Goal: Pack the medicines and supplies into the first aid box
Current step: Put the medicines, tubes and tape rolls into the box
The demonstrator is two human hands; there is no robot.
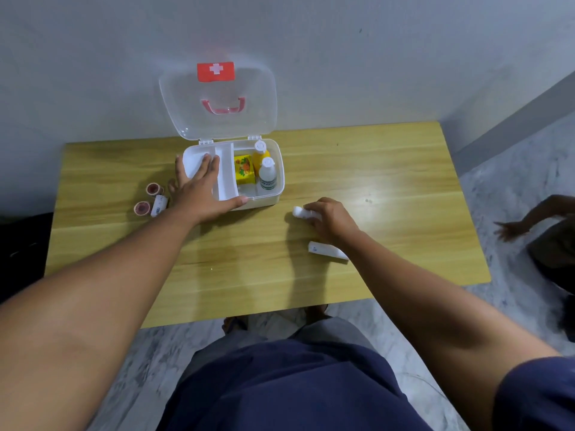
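Note:
The white first aid box point(278, 169) stands open at the back of the table, its clear lid point(217, 101) with a red cross label upright against the wall. Inside at the right are a yellow packet point(244, 169), a yellow bottle point(259, 155) and a white bottle point(268, 175). My left hand point(202, 188) lies flat, fingers spread, on the box's white inner tray point(225, 169). My right hand point(329, 217) is closed around a white bandage roll point(298, 212) on the table. A white tube point(326, 251) lies by my right wrist.
Two pink tape rolls point(154, 188) point(142, 208) and a small white roll point(158, 205) lie left of the box. The wooden table point(389, 188) stands against a grey wall. Another person's hand point(513, 228) reaches in at the far right, off the table.

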